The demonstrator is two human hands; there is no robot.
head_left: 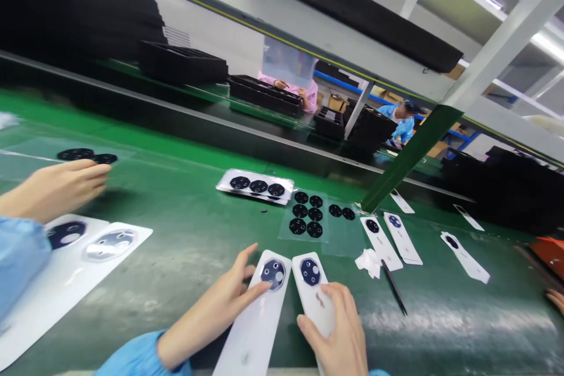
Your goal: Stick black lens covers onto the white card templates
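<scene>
Two white phone back covers lie side by side before me, each with a dark round camera plate near its top. My left hand (222, 299) reaches over the left cover (253, 329), its fingers apart and one fingertip touching the camera plate (273, 274). My right hand (339, 332) grips the right cover (314, 299), thumb across its face and fingers along its right side. That cover's lower part is hidden by the hand. Beyond them, a clear sheet (286, 232) carries several black octagonal camera plates (300, 210).
At left, a co-worker's hand (74, 185) reaches toward black plates (76, 154), above more white covers (66, 282). A strip stack (224, 181) lies ahead. To the right are covers (402, 241), crumpled tissue (368, 262), black tweezers (393, 288) and a green post (408, 158).
</scene>
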